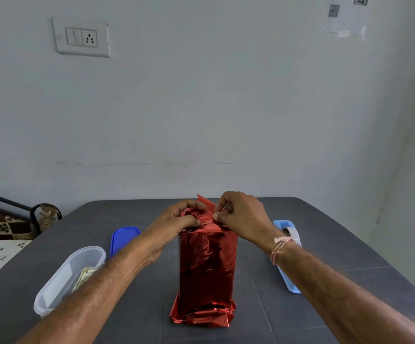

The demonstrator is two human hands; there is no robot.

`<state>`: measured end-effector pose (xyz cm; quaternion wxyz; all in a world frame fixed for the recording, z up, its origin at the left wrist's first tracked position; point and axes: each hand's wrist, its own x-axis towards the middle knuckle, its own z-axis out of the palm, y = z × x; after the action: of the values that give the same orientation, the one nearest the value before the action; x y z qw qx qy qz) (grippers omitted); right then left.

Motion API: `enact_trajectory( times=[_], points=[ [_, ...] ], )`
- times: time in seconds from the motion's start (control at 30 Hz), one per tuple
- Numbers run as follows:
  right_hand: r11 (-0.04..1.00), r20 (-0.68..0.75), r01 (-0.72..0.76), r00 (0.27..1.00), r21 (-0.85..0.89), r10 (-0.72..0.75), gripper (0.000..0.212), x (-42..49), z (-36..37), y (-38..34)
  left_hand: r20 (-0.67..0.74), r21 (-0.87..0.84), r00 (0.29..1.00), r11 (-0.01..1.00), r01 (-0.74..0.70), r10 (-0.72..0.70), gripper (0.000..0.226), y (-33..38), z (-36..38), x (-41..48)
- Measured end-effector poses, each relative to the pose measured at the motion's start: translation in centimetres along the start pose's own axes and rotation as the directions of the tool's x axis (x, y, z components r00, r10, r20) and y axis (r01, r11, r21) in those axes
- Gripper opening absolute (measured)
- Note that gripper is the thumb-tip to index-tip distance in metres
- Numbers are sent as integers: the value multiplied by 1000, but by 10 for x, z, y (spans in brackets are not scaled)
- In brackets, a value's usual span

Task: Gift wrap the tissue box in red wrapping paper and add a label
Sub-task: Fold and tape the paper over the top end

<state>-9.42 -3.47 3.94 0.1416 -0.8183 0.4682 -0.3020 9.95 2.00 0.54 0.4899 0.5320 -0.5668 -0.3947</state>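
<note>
From the head camera, the tissue box is sitting in the middle of the dark table, directly in front of the person and already sheathed in red wrapping paper. It seems to be standing on end with its long axis vertical, though the wide lens is making that hard to settle. The lower end is resting on a crumpled skirt of loose paper.

Both hands are working at the upper end. The left hand is curling its fingers and thumb round the gathered paper on the left side and holding it down. The right hand is pinching a raised flap between thumb and forefinger, its other fingers tucked in. The open end is lying between the two hands and under the fingertips, roughly equally near to each, so the coming fold is likely turning on drawing that flap down and inward across the end.

A clear container and blue lid are lying to the left, and a pale blue tray to the right, partly behind the right wrist.
</note>
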Motion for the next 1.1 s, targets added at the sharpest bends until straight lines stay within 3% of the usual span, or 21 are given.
enact_trajectory(
  times=[0.17,0.3,0.47,0.63,0.73,0.9,1.0,1.1],
  points=[
    [1000,1,8,1000,5,-8,7,-2,1,0,-167,39,981,993,108,-101,55,2,9,14],
    [1000,0,3,1000,5,-3,8,-1,1,1,-143,20,970,980,200,-195,75,4,11,30],
    [1000,-16,-2,1000,6,2,8,-2,5,4,-117,-94,968,972,214,-224,46,2,14,34],
    [998,-21,-12,1000,54,13,5,-2,0,4,-164,-138,964,972,189,-210,54,-6,13,33],
    [972,24,-60,998,226,56,6,-2,-7,9,-180,-130,964,976,174,-196,52,-6,13,31],
    [823,143,-177,983,539,118,6,-7,-19,18,-196,-129,962,978,166,-189,43,-2,15,28],
    [781,162,-188,980,596,112,4,-9,-22,21,-197,-126,961,977,171,-194,42,-1,15,26],
    [807,138,-159,986,569,97,10,-12,-26,26,-202,-133,960,977,169,-194,42,-1,16,25]
  ],
)
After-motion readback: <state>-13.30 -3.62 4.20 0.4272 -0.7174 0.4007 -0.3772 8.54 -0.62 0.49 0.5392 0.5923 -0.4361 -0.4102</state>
